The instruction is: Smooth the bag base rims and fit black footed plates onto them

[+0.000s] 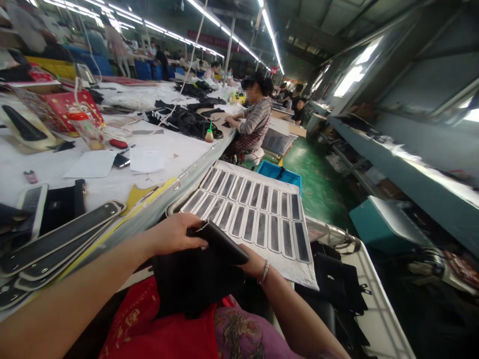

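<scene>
A black leather bag [194, 279] is held up in front of my lap, its smooth folded edge slanting down to the right. My left hand [183, 234] is closed on the upper left corner of it, thumb on the near side, by a thin pale thread or wire. At the other end, my right hand [251, 260] is against the bag from behind. The bag covers its fingers, so their grip is hidden. Just beyond is a white board [299, 269] bearing two rows of dark rounded strips [237, 222] with pale borders.
Long black strips with metal studs [63, 239] lie on the worktable [179, 164] at left. More black bags [337, 279] fill a pale bin at right. Ahead sits a co-worker [256, 117], near a blue crate [280, 174]. A teal box [389, 224] stands by the right-hand shelf.
</scene>
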The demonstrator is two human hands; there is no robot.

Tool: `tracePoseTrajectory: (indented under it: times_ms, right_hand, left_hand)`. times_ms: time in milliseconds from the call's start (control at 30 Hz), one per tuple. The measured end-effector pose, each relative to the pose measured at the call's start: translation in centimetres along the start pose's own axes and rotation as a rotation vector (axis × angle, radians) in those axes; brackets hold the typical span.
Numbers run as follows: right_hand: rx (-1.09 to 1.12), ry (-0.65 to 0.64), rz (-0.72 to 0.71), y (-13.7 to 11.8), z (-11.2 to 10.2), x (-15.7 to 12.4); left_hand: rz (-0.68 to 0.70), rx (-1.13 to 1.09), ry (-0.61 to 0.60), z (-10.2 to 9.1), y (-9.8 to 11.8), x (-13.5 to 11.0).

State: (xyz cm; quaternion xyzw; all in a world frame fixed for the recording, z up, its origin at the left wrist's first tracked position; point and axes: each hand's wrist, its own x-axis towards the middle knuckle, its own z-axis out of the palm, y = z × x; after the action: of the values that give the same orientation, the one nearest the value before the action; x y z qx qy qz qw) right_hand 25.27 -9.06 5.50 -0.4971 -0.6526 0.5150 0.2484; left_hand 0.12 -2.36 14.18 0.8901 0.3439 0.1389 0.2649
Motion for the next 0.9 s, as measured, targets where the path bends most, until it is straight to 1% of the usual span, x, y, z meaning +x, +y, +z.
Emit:
tracePoseTrajectory:
  times_ms: [33, 67, 133, 200, 267, 333, 433, 467, 500, 533, 600, 667, 700, 733, 800, 833, 900]
  right_hand:
    - [-0.021, -0.036, 0.022, -0.2, -0.1, -0.1]
    - [-0.034, -0.063, 0.028, -0.5, -0.1, -0.1]
    - [-0.064, -0.1, -0.016, -1.0, -0.3, -0.2]
    - [-0.11, -0.118, -0.092, -1.4, -0.4, -0.1]
    - [-0.134, -0.091, -0.135, -1.7, -0.5, 0.1]
    - [-0.133, -0.03, -0.126, -2.1, -0.9, 0.4]
    - [-0.165, 0.015, -0.125, -3.2, -2.2, 0.9]
    - [-0.181, 0.019, -0.141, -3.6, -2.8, 1.0]
    - [-0.191, 0.02, -0.165, -4.1, -3.3, 1.0]
    - [-0.195, 0.02, -0.192, -4.6, -3.8, 1.0]
    - [-0.209, 0.017, -0.232, -5.3, -4.6, 0.7]
    - [-0.248, 0.029, -0.249, -5.6, -5.0, 0.4]
    - [-0.274, 0.042, -0.251, -5.6, -5.1, 0.3]
    - [-0.303, 0.06, -0.252, -5.6, -5.1, 0.3]
    - [-0.37, 0.095, -0.258, -5.5, -5.4, 0.3]
    - [-0.413, 0.117, -0.262, -5.5, -5.6, 0.4]
    - [-0.515, 0.197, -0.28, -5.5, -6.1, 0.5]
  left_hand:
    - [0.01, 0.006, -0.056, -0.1, -0.2, 0.1]
    - [0.028, 0.031, -0.08, -0.2, -0.2, 0.3]
    - [0.078, 0.11, -0.091, -0.4, 0.2, 0.6]
    - [0.106, 0.149, -0.112, -1.1, 1.3, 0.8]
    - [0.097, 0.073, -0.16, -2.3, 2.9, 0.7]
    - [0.032, -0.079, -0.26, -3.6, 4.5, 0.1]
    - [-0.122, -0.25, -0.469, -4.9, 6.4, -1.1]
    - [-0.145, -0.284, -0.512, -5.0, 6.7, -1.5]
    - [-0.138, -0.307, -0.528, -5.0, 6.9, -1.8]
    - [-0.101, -0.31, -0.51, -4.9, 6.9, -2.1]
    - [0.012, -0.226, -0.394, -4.3, 6.4, -2.3]
    - [0.067, -0.038, -0.244, -3.3, 5.9, -2.3]
    - [0.064, 0.048, -0.204, -2.9, 5.8, -2.3]
    - [0.056, 0.106, -0.193, -2.5, 5.9, -2.3]
    - [0.035, 0.128, -0.255, -2.1, 6.6, -2.4]
    - [0.012, 0.103, -0.296, -2.1, 7.0, -2.5]
    - [-0.075, 0.009, -0.339, -2.4, 7.7, -2.9]
